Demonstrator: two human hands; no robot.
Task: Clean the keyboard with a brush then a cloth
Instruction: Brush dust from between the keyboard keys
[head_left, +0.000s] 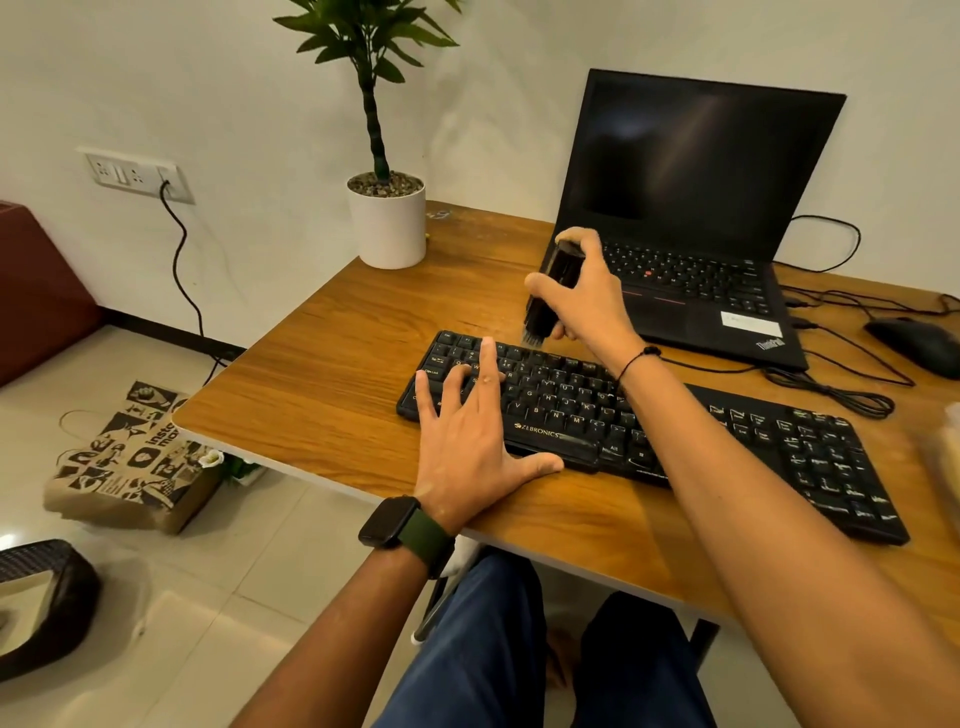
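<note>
Left hand (470, 441) spread open and flat, pressing on the left end of the black keyboard (649, 431) lying on the wooden desk (337, 374). Right hand (587, 296) wrapped around a black brush (548, 291), bristles down at the keyboard's far edge, just in front of the open laptop (691, 208) behind the keyboard.

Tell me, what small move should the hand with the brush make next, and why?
Probably sweep the brush rightward along the top key row. The right hand holds it upright with its bristles at the Zebronics keyboard's upper left corner, and the left hand lies flat on the left keys, steadying it.
</note>
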